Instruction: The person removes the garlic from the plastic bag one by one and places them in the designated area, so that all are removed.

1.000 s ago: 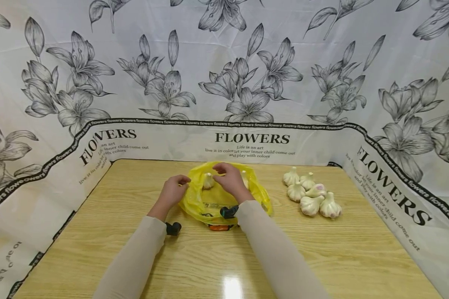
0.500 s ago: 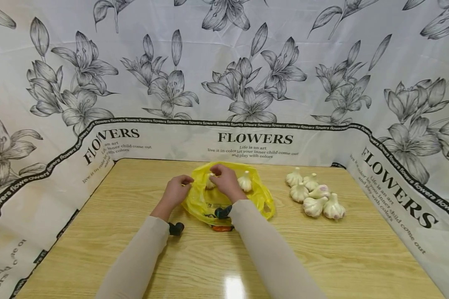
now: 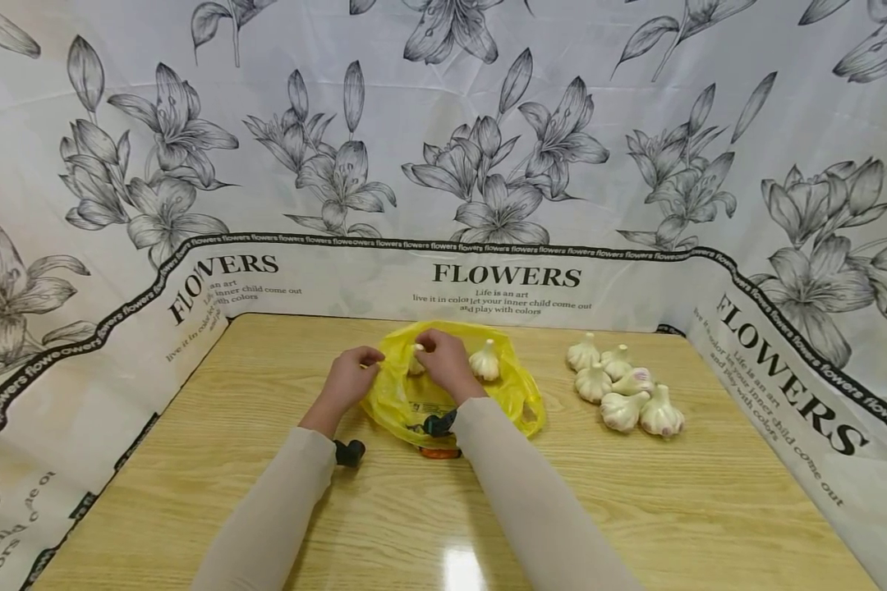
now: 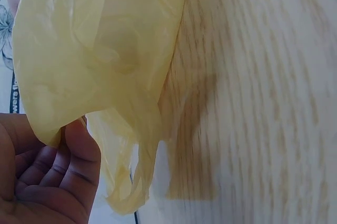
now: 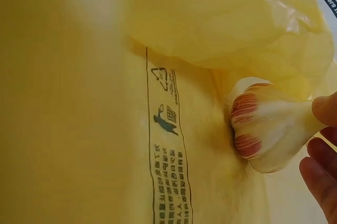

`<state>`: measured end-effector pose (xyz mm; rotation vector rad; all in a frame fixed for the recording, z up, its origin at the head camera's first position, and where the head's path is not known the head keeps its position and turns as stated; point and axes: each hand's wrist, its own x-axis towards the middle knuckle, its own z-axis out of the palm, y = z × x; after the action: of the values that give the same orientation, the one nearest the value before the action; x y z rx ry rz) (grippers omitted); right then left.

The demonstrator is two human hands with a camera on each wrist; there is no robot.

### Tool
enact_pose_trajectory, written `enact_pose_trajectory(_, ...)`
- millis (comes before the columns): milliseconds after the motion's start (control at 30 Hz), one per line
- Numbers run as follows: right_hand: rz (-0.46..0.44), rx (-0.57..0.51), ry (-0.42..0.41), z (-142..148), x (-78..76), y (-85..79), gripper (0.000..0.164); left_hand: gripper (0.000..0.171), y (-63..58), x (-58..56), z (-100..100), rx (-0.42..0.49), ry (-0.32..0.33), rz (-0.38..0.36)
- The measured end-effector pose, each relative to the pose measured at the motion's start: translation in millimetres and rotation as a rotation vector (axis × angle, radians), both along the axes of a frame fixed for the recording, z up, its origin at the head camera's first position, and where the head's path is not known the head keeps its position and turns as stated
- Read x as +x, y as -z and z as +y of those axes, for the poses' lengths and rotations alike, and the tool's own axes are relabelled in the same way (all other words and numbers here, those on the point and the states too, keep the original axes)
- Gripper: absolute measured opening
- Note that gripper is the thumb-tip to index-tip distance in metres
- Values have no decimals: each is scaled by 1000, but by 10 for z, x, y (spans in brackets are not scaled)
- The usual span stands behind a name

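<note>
A yellow plastic bag [image 3: 414, 396] lies open on the wooden table, its mouth facing up. My left hand [image 3: 351, 377] pinches the bag's left rim between thumb and fingers, as the left wrist view shows close up. Inside the bag, my right hand [image 3: 445, 365] pinches the stem of a garlic bulb [image 5: 268, 124]. This bulb has reddish streaks and sits close against the bag's printed inner side; in the head view the hand partly covers it. Another white garlic bulb [image 3: 485, 361] rests in the bag, to the right of that hand.
Several garlic bulbs [image 3: 593, 382] lie clustered on the table [image 3: 636, 509] right of the bag. An orange-red item [image 3: 439, 452] shows at the bag's near edge. A flower-printed cloth [image 3: 355, 279] walls the table at back and sides.
My right hand has moved slightly left and down onto the left garlic bulb, and its fingers have closed on the stem. The left hand stays at the bag's rim. The view has shifted slightly.
</note>
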<state>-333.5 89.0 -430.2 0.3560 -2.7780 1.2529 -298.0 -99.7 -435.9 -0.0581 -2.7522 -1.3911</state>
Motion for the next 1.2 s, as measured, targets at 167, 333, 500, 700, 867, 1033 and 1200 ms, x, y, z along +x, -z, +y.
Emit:
enact_pose_trajectory(167, 29, 35, -16, 39, 17, 2, 23, 22, 18, 0, -5, -5, -4, -9)
enact_pose_trajectory(333, 39, 29, -26, 110, 51, -42, 25, 22, 15, -12, -1, -7, 2, -7)
enact_pose_trajectory(500, 66, 43, -27, 180, 78, -112, 28, 22, -4, -30, -11, -21, 9, 4)
enact_pose_trajectory(700, 76, 69, -27, 258, 101, -183, 30, 22, -14, -34, -20, -34, 8, 2)
enact_pose_trajectory(867, 64, 50, -29, 327, 145, -241, 30, 23, -1, -37, -25, -42, 11, 2)
enact_pose_trajectory(1033, 99, 44, -34, 402, 204, -305, 27, 23, -7, -30, -25, -31, 7, -3)
enact_pose_trajectory(1200, 127, 53, -50, 471, 267, -358, 28, 24, -9, -25, -37, -38, 9, -5)
